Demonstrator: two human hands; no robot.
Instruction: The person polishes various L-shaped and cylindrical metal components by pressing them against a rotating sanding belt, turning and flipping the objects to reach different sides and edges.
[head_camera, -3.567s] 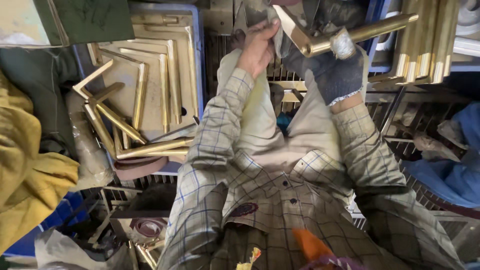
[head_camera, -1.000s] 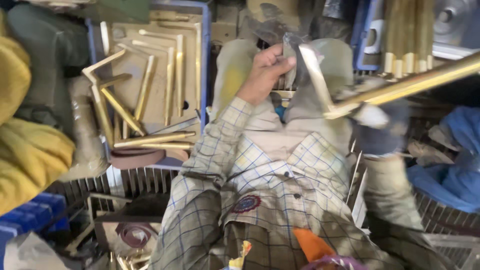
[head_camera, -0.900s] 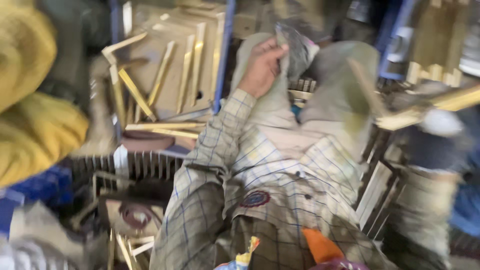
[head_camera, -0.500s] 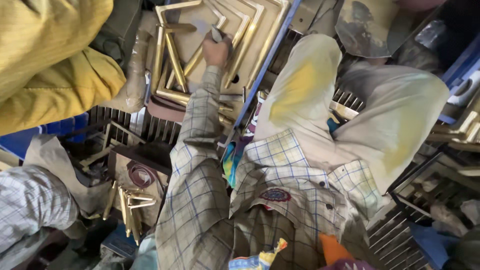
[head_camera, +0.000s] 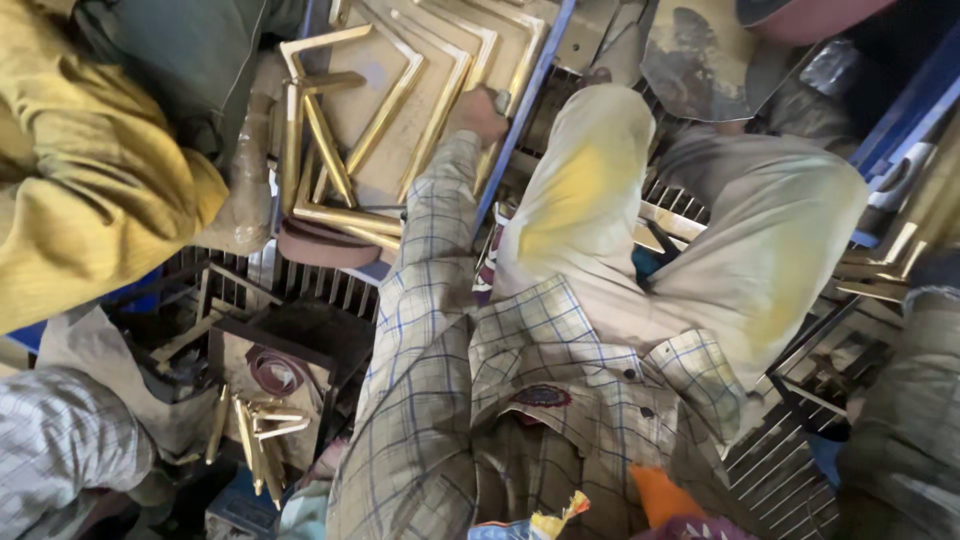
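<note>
Brass angle pieces are seen heaped in a blue-rimmed tray just under the left hand, which is closed around the end of one of them, while the right hand cannot be made out, a yellow sleeve lying well to the left.

The left hand used to be up in front of the body, holding a grey rag. Now it has reached over to the blue tray full of bent, shiny gold metal bars and touches them. The long gold bar from before is out of sight, and so is the right hand.
</note>
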